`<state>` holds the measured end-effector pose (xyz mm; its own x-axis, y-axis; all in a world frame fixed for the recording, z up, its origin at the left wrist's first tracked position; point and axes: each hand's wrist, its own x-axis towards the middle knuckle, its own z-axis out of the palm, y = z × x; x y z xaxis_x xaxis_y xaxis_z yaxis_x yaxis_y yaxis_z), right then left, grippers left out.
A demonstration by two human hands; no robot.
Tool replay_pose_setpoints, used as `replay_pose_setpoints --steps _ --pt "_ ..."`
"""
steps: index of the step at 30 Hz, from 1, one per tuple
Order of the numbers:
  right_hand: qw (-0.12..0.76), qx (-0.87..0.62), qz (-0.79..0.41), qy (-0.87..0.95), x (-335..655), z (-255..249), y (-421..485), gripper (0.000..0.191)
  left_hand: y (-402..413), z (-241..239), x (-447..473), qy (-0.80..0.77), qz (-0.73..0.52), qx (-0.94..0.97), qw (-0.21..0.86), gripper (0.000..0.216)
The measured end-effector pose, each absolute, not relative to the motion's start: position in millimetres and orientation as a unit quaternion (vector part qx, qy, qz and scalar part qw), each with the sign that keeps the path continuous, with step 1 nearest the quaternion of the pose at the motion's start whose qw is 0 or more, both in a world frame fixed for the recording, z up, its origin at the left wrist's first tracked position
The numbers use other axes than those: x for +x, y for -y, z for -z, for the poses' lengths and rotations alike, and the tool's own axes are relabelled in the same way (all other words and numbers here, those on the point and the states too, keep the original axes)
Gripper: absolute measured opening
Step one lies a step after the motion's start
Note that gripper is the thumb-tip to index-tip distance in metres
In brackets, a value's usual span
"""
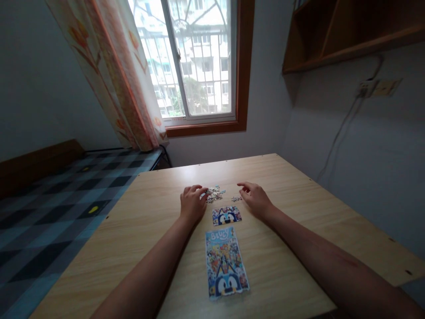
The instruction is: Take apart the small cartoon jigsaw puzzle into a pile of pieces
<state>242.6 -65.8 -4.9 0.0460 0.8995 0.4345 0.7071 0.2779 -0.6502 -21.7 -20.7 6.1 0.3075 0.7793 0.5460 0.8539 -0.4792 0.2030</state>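
Note:
A loose heap of small jigsaw puzzle pieces [216, 193] lies near the far side of the wooden table. At its left edge is my left hand [193, 203], fingertips bent together around a puzzle piece that is mostly hidden. My right hand [257, 198] rests to the right, index finger stretched out and thumb apart, beside a smaller cluster of pieces [236, 199]. Between my wrists lies a joined puzzle section [227, 215] with a blue dog's face. Closer to me is a printed picture sheet [226, 262] lettered "Bluey", showing the same face at its bottom.
The pale wooden table [282, 266] reaches toward the window [199, 62]. On the left stands a bed with a checked cover [83, 199], below a flowered curtain [113, 75]. A wooden shelf [332, 48] and a wall socket [385, 87] with a cable are on the right.

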Motion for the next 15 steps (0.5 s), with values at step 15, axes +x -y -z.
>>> replay_pose_setpoints --steps 15 --pt "0.238 -0.622 -0.063 0.743 243.3 6.1 71.3 0.030 27.5 -5.7 -15.2 0.489 0.327 -0.806 0.066 0.031"
